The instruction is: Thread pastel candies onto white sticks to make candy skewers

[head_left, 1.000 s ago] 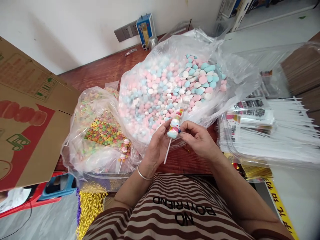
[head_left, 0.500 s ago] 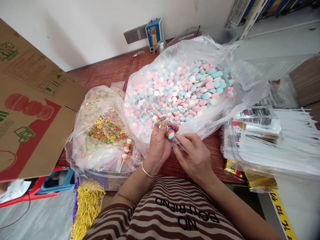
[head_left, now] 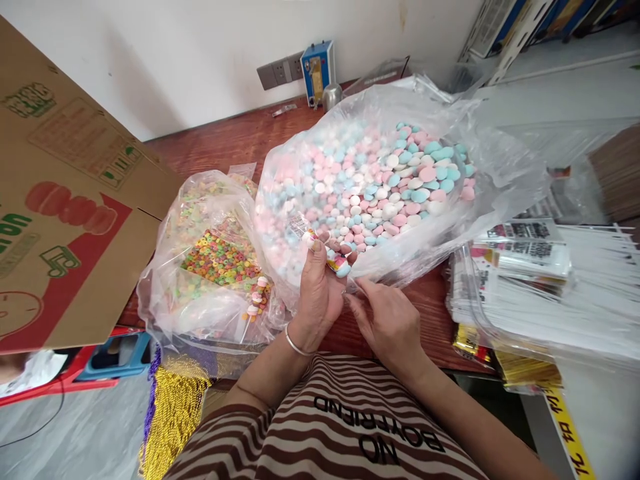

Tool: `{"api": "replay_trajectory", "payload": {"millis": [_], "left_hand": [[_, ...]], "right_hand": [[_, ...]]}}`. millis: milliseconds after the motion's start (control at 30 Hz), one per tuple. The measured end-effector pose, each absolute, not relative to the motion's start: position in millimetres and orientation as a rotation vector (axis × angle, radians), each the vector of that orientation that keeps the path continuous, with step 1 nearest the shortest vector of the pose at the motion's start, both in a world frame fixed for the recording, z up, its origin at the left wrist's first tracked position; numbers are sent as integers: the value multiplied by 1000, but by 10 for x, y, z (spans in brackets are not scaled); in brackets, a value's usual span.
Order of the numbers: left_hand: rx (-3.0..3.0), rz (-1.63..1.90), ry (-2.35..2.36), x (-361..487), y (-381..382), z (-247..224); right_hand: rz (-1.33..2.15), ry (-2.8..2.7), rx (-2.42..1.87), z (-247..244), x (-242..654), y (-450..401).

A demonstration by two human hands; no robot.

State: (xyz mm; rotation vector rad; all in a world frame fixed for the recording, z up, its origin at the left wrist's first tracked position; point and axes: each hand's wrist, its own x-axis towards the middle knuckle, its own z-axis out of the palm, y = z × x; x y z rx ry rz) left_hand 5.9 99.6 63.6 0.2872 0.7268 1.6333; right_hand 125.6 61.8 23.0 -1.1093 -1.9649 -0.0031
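Note:
My left hand point(head_left: 319, 287) is closed round a small wrapped candy skewer point(head_left: 339, 261), whose clear wrapper shows pink, yellow and white pieces. Just right of it, my right hand point(head_left: 389, 319) has its thumb and forefinger close together at the skewer's lower end; whatever lies between them is too small to make out. Behind both hands lies a large clear bag of pink, blue and white candies point(head_left: 400, 193). To the left, a clear bag of colourful ring-shaped pieces point(head_left: 220, 267) has another candy skewer point(head_left: 257, 297) resting on it.
A cardboard box point(head_left: 75, 200) stands at the left. White sticks point(head_left: 590, 287) and printed wrappers point(head_left: 530, 250) lie at the right. A blue device point(head_left: 318, 72) and a metal cup point(head_left: 332, 98) are by the wall. Gold fringe point(head_left: 175, 420) hangs below the left bag.
The view has shifted slightly, so the scene sits a little further right. My right hand's fingers have moved slightly down from the skewer's lower end.

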Motion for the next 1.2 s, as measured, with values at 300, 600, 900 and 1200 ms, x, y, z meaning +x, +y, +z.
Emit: {"api": "replay_trajectory", "payload": {"millis": [300, 600, 900, 1200], "left_hand": [[350, 1592, 685, 105, 944, 671], [584, 1491, 764, 151, 888, 545], [1875, 1661, 1605, -218, 818, 423], [2294, 1516, 1681, -235, 807, 572]], "right_hand": [[351, -1841, -1094, 213, 1265, 622], [1533, -1081, -904, 314, 1141, 676], [0, -1768, -1162, 249, 1248, 757], [-410, -1963, -1068, 290, 1219, 741]]}}
